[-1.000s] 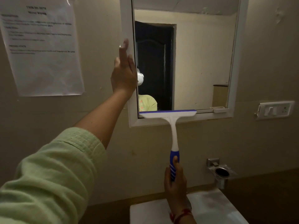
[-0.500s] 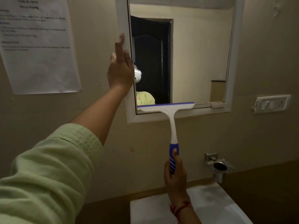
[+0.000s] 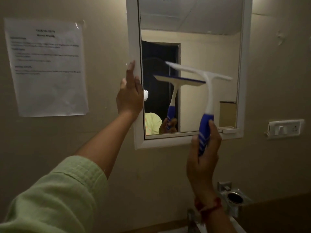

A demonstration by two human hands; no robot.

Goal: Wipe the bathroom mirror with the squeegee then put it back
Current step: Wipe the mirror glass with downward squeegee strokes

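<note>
Gripping the squeegee [image 3: 209, 91] by its blue handle with pale ribs, the right hand [image 3: 203, 158] has thumb and fingers curled round it, just below the mirror's lower edge. A red thread [image 3: 208, 205] circles that wrist. From the handle a slim white neck curves up to a long, straight white blade, tilted with its left end higher and held in front of the mirror [image 3: 202, 47]. The blade is blurred, and whether it touches the glass cannot be told. Its blue-edged reflection shows just to the left.

The left hand [image 3: 129, 96] lies flat, fingers straight, against the left side of the mirror's smooth white frame [image 3: 133, 39], its arm coming out of a pale green woven sleeve [image 3: 55, 195]. A small white ledge [image 3: 228, 130] sits at the mirror's lower right corner.

Low on the wall, a shiny metal holder [image 3: 234, 198] has a round ring that is dark inside, so its contents cannot be made out. A creased sheet of paper [image 3: 47, 68] is stuck to the matte beige wall on the left, and a white rectangular switch plate [image 3: 284, 127] is on the right.
</note>
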